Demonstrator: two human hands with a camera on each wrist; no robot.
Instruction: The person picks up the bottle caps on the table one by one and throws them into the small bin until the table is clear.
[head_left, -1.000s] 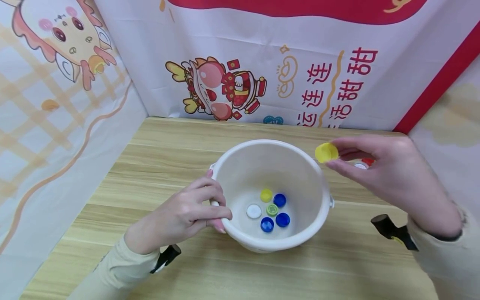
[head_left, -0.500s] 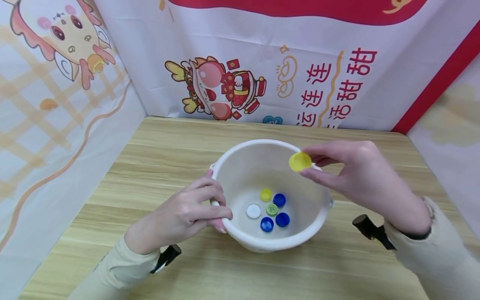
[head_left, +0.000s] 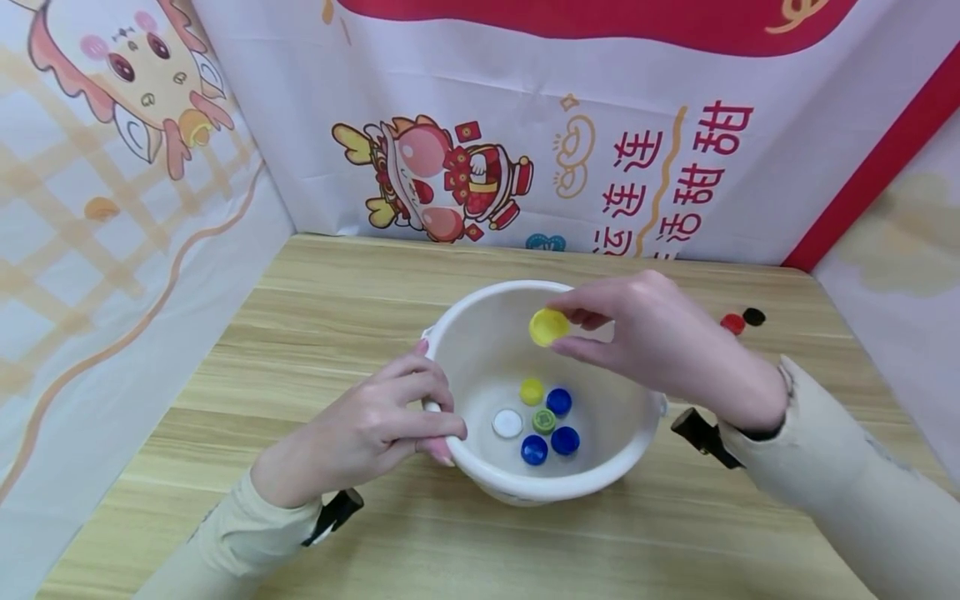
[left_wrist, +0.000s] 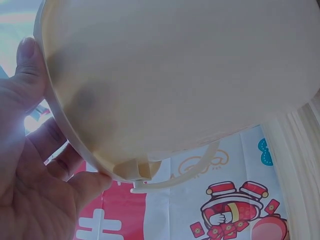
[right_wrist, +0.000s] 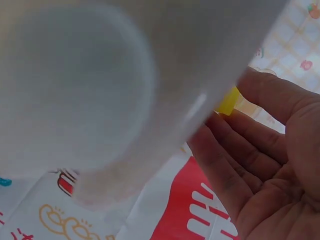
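A white bucket [head_left: 551, 490] stands on the table, its mouth tipped toward the head camera. My left hand [head_left: 375, 417] holds the bucket's left rim, with fingers curled over the edge; the left wrist view shows that hand [left_wrist: 45, 185] along the rim. Between thumb and fingertips, my right hand [head_left: 652, 333] pinches a yellow bottle cap [head_left: 549, 327] over the bucket's opening. In the right wrist view, the bucket wall partly hides this yellow cap [right_wrist: 228, 102]. On the bucket's floor lie a yellow cap [head_left: 532, 391], a green cap [head_left: 543, 421], a white cap [head_left: 507, 423] and three blue caps [head_left: 566, 440].
A red cap [head_left: 732, 324] and a black cap [head_left: 753, 317] lie on the wooden table [head_left: 322, 292] behind the right forearm. Printed cloth [head_left: 450, 75] hangs along the table's back and sides. The bucket's handle [left_wrist: 185, 175] shows in the left wrist view.
My right hand has moved left with the yellow cap, from beside the bucket's right rim to over its opening. The red and black caps have come into sight. My left hand stays put.
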